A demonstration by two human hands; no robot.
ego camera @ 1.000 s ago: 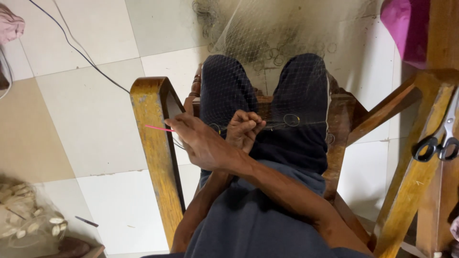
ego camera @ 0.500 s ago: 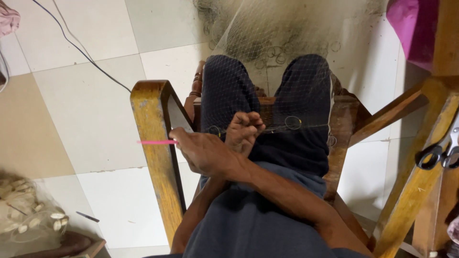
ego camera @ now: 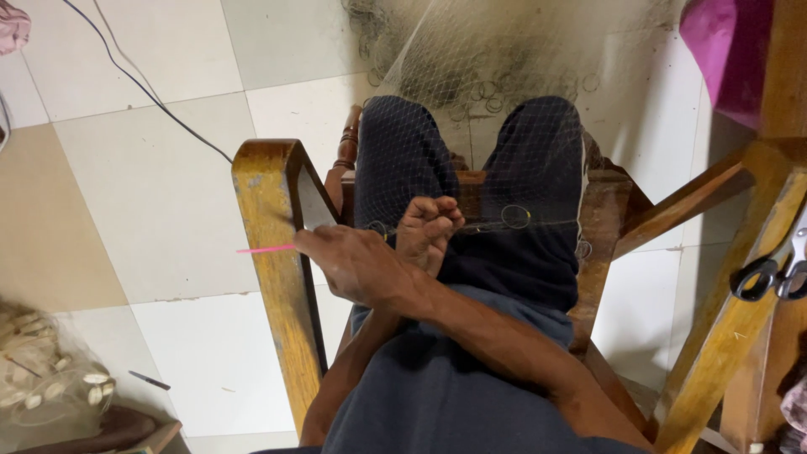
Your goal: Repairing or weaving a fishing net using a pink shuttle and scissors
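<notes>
The right hand [ego camera: 357, 267], crossed over the left forearm, pinches a pink netting needle [ego camera: 265, 249] whose long axis lies nearly level, tip pointing out past the chair's left armrest [ego camera: 269, 244] (toward the floor tiles), while the left hand [ego camera: 427, 231] clenches the fishing net [ego camera: 504, 223] over the knees.

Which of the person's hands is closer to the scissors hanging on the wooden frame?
Left, as far as I can tell. With the forearms crossed, the left hand pinches the net at mid-lap, while the right hand with the pink needle lies further from the scissors.
</notes>
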